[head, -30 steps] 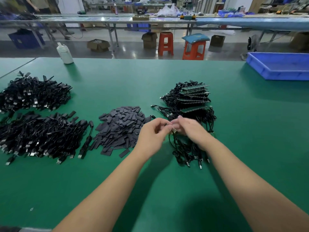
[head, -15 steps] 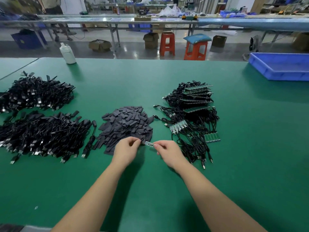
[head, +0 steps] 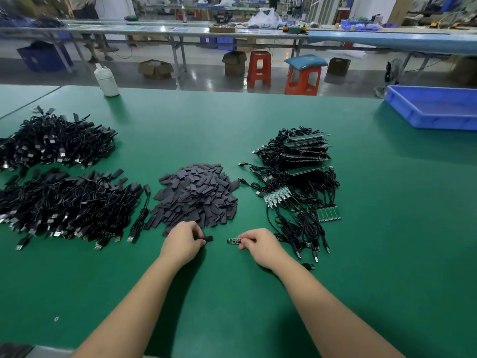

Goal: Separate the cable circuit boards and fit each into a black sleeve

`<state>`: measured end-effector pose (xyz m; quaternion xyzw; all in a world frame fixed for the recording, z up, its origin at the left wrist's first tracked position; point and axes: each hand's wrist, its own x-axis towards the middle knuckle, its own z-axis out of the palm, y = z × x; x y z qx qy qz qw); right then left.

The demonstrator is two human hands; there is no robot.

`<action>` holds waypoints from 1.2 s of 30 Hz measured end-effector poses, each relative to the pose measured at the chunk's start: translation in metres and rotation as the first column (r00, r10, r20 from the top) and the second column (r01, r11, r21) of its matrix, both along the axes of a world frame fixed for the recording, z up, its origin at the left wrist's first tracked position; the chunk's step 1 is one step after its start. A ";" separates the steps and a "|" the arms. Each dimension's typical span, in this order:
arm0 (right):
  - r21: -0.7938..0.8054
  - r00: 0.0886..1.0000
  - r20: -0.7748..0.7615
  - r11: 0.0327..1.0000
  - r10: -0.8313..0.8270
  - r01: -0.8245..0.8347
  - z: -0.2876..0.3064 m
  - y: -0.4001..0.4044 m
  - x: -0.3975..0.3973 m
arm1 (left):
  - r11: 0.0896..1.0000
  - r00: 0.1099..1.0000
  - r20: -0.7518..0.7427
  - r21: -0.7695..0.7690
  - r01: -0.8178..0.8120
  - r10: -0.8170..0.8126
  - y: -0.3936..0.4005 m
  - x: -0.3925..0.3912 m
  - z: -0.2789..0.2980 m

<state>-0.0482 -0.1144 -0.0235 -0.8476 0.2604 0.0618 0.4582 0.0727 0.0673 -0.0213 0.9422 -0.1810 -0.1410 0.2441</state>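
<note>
Green and thin, the single circuit board [head: 234, 240] sticks out leftward from the right hand [head: 260, 248], whose curled fingers pinch it at its right end just above the green table [head: 258, 319]. A short way to its left, apart from it, the left hand [head: 184, 244] pinches one black sleeve [head: 208, 239] with its free end toward the board. Whether that end is pressed flat or gaping I cannot tell at this size.

Behind the left hand lies the heap of black sleeves [head: 197, 193]; behind the right hand lie the unseparated cables with board strips [head: 296, 182], the strips joined side by side. Far left are two heaps of finished cables [head: 64, 192]. A white bottle [head: 107, 80] and a blue tray [head: 436, 109] stand at the far edge.

The step in hand looks like threading board into sleeve. Risks from here: if the sleeve mouth is flat, the board's corner may catch on the lip and buckle the soft sleeve instead of entering. Pushing from such a small pinch could let the board twist or slip. The trailing cable, if snagged in the tangle beside the wrist, could tug the board off line.
</note>
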 end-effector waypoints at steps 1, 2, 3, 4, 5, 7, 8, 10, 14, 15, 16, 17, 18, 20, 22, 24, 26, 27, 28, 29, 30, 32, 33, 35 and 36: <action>0.055 1.000 0.009 0.998 -0.018 0.017 -0.001 -0.001 -0.002 | 0.998 0.998 -0.004 -0.035 0.061 -0.061 0.000 -0.002 0.000; 0.107 0.999 0.017 0.994 -0.034 0.032 -0.001 -0.002 -0.003 | 0.989 0.992 -0.027 -0.085 0.122 -0.124 0.000 -0.005 0.001; 0.152 0.999 0.026 0.988 -0.045 0.041 -0.002 -0.003 -0.005 | 0.973 0.981 -0.069 -0.155 0.168 -0.180 0.000 -0.009 0.001; 0.191 0.998 0.033 0.981 -0.051 0.044 -0.001 -0.003 -0.005 | 0.953 0.968 -0.119 -0.236 0.190 -0.223 -0.001 -0.013 0.000; 0.224 0.998 0.035 0.974 -0.051 0.042 -0.001 -0.003 -0.006 | 0.933 0.956 -0.158 -0.307 0.189 -0.246 -0.002 -0.016 -0.002; 0.267 0.999 0.029 0.964 -0.032 0.023 0.001 -0.003 -0.006 | 0.912 0.951 -0.174 -0.369 0.176 -0.254 -0.004 -0.020 -0.005; 0.277 0.999 0.023 0.961 -0.022 0.015 0.001 -0.004 -0.007 | 0.916 0.956 -0.147 -0.353 0.189 -0.254 -0.005 -0.021 -0.007; 0.291 1.000 0.009 0.957 -0.026 0.023 0.001 -0.004 -0.006 | 0.933 0.960 -0.023 -0.243 0.264 -0.278 -0.005 -0.021 -0.011; 0.350 0.998 0.012 0.935 -0.060 0.052 -0.002 -0.006 -0.006 | 0.917 0.920 0.110 -0.102 0.387 -0.376 -0.009 -0.024 -0.013; 0.376 0.997 0.014 0.925 -0.071 0.061 -0.003 -0.006 -0.006 | 0.913 0.914 0.130 -0.090 0.397 -0.385 -0.009 -0.025 -0.013; 0.404 0.996 0.013 0.912 -0.085 0.072 -0.004 -0.006 -0.006 | 0.912 0.909 0.149 -0.080 0.403 -0.389 -0.008 -0.025 -0.014; 0.435 0.994 0.011 0.896 -0.104 0.089 -0.005 -0.006 -0.006 | 0.911 0.905 0.165 -0.073 0.406 -0.391 -0.007 -0.025 -0.014; 0.467 0.992 0.008 0.878 -0.128 0.110 -0.005 -0.006 -0.006 | 0.910 0.903 0.177 -0.075 0.408 -0.391 -0.005 -0.025 -0.014; 0.521 0.985 0.000 0.841 -0.171 0.146 -0.007 -0.008 -0.006 | 0.907 0.902 0.189 -0.097 0.411 -0.388 -0.004 -0.025 -0.014; 0.550 0.982 -0.002 0.820 -0.187 0.158 -0.007 -0.009 -0.006 | 0.901 0.900 0.190 -0.116 0.418 -0.393 -0.003 -0.027 -0.012; 0.556 0.983 -0.003 0.817 -0.184 0.155 -0.006 -0.008 -0.006 | 0.895 0.897 0.194 -0.134 0.425 -0.397 -0.004 -0.028 -0.010; 0.557 0.984 -0.008 0.817 -0.177 0.152 -0.007 -0.008 -0.006 | 0.894 0.902 0.202 -0.168 0.415 -0.381 -0.006 -0.030 -0.008; 0.557 0.985 -0.010 0.817 -0.174 0.150 -0.007 -0.008 -0.005 | 0.895 0.907 0.205 -0.189 0.405 -0.367 -0.007 -0.031 -0.007; 0.556 0.985 -0.011 0.818 -0.170 0.147 -0.007 -0.008 -0.006 | 0.896 0.913 0.206 -0.208 0.392 -0.352 -0.007 -0.032 -0.006; 0.554 0.986 -0.013 0.819 -0.166 0.145 -0.007 -0.009 -0.006 | 0.897 0.919 0.205 -0.225 0.380 -0.338 -0.008 -0.033 -0.006; 0.553 0.986 -0.016 0.821 -0.164 0.145 -0.007 -0.010 -0.006 | 0.897 0.921 0.204 -0.236 0.374 -0.330 -0.008 -0.033 -0.005; 0.551 0.987 -0.018 0.822 -0.162 0.145 -0.007 -0.010 -0.006 | 0.894 0.918 0.206 -0.232 0.382 -0.339 -0.008 -0.033 -0.005; 0.551 0.987 -0.019 0.822 -0.160 0.144 -0.007 -0.010 -0.006 | 0.894 0.913 0.209 -0.218 0.392 -0.350 -0.008 -0.032 -0.006; 0.547 0.988 -0.024 0.825 -0.154 0.142 -0.007 -0.010 -0.006 | 0.895 0.904 0.215 -0.181 0.408 -0.369 -0.008 -0.032 -0.007; 0.545 0.988 -0.025 0.826 -0.151 0.140 -0.007 -0.010 -0.005 | 0.896 0.900 0.220 -0.160 0.414 -0.377 -0.009 -0.031 -0.007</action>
